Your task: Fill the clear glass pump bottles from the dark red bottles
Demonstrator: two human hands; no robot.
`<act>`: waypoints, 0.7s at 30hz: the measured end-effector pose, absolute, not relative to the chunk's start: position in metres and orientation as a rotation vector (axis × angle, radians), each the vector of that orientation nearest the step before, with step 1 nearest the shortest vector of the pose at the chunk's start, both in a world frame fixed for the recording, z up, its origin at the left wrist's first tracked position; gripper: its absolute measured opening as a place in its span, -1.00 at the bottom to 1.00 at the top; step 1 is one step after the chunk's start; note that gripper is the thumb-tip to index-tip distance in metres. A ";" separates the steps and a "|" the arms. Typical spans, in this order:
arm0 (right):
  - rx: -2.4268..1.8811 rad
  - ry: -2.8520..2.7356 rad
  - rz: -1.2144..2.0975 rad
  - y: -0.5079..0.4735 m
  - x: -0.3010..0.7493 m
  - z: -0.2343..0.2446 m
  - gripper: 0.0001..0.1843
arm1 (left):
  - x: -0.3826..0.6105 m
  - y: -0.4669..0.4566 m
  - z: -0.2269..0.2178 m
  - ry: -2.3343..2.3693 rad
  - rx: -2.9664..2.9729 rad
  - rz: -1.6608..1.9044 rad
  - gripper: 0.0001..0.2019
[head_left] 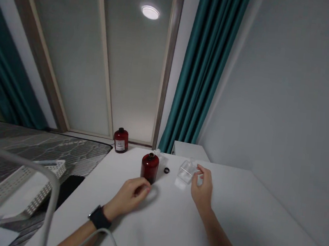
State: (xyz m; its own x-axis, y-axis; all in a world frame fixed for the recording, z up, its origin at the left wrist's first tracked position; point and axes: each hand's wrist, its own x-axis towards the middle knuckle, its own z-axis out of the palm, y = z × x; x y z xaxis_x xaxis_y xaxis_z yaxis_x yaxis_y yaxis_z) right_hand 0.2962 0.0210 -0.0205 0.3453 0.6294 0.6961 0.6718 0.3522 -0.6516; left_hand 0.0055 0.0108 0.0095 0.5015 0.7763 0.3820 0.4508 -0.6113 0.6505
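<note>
Beside the red bottle (149,168), left hand (127,195) loosely curled, holding nothing; bottle upright on counter (170,233), neck uncapped, black cap (166,170) nearby. Right hand (203,189) half open, empty, at clear container (186,171), apparently empty.

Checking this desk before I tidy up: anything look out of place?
A small black ring lies loose on the white table beside the dark red bottle. It looks odd sitting alone, apparently detached from something, though from what cannot be told.
</note>
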 end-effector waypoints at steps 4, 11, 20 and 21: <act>-1.199 -1.519 0.014 0.006 0.258 -0.016 -0.74 | 0.001 0.014 0.011 1.108 2.273 1.301 -0.87; -1.105 -1.841 0.206 -0.007 0.220 -0.016 -0.67 | -0.004 0.045 0.024 1.248 2.225 1.449 -0.56; -1.166 -1.828 0.290 -0.004 0.226 -0.021 -0.66 | 0.016 0.076 0.029 1.308 2.401 1.189 -0.35; -1.167 -1.826 0.289 -0.004 0.226 -0.022 -0.66 | 0.017 0.076 0.028 1.304 2.416 1.185 -0.34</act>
State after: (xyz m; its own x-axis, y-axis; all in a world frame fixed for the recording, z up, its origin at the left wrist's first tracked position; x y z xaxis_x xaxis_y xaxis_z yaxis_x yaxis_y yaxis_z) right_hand 0.2259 -0.0038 -0.0223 -0.1278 0.8110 0.5709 0.5951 0.5232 -0.6100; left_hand 0.0171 0.0764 0.0281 0.3092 0.7606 0.5708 0.6410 -0.6101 0.4658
